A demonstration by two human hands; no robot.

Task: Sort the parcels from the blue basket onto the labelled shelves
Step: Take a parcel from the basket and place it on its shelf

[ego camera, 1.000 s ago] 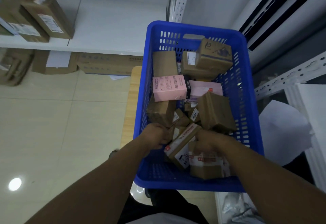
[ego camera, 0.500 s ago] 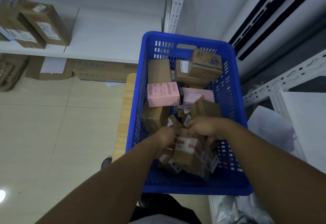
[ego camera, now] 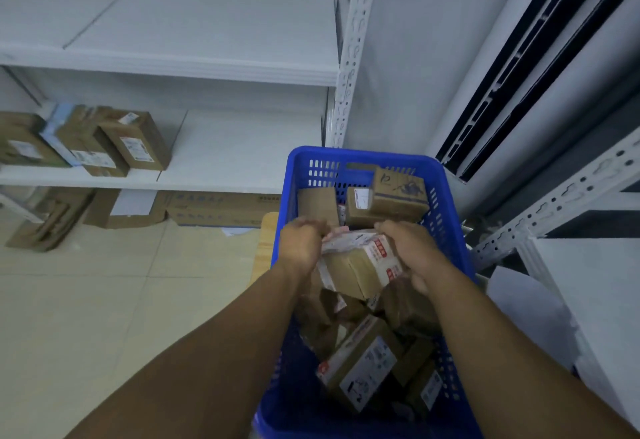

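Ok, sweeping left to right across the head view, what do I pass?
In order: boxes on the shelf → left hand → taped parcel, gripped by both hands → right hand → white rack. The blue basket spans both hands, so it is left out.

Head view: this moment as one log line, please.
left hand, right hand: grip taped parcel | location: over blue basket | other parcels: inside

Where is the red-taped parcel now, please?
Head view, right of centre: the taped parcel is held between the left hand and right hand, above the blue basket.
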